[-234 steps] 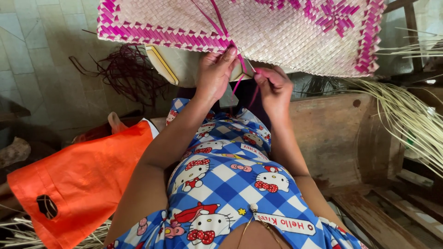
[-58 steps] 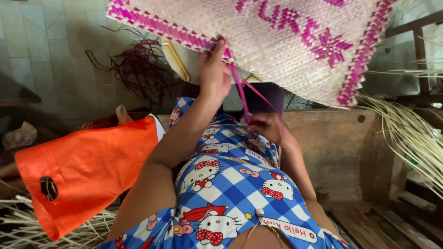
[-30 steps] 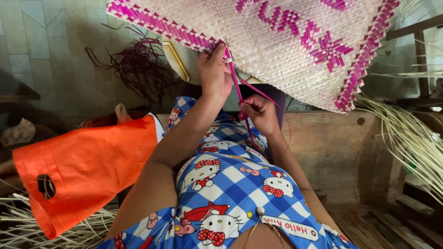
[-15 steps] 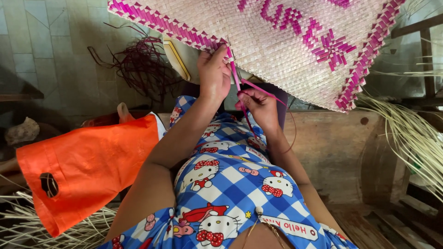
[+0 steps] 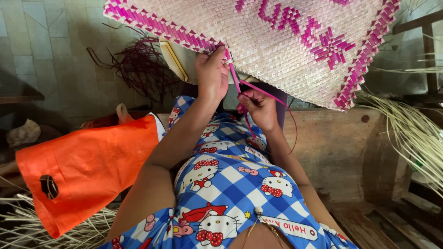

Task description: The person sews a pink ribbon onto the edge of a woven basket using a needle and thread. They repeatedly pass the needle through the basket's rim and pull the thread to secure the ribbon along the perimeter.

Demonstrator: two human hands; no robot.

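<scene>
Pale green-grey tiled floor (image 5: 50,60) fills the upper left of the frame, lit by soft daylight. A worn brown wooden bench (image 5: 332,152) runs across the middle right. Dark wooden frame pieces (image 5: 427,50) stand at upper right. Loose pale straw strands (image 5: 410,133) spill at the right edge, more straw (image 5: 27,230) at lower left. A tangle of dark reddish fibres (image 5: 138,69) lies on the tiles.

An orange plastic bag (image 5: 87,170) with a dark oval handle hole is seen lying at the left; possibly some light-coloured contents are held inside it.
</scene>
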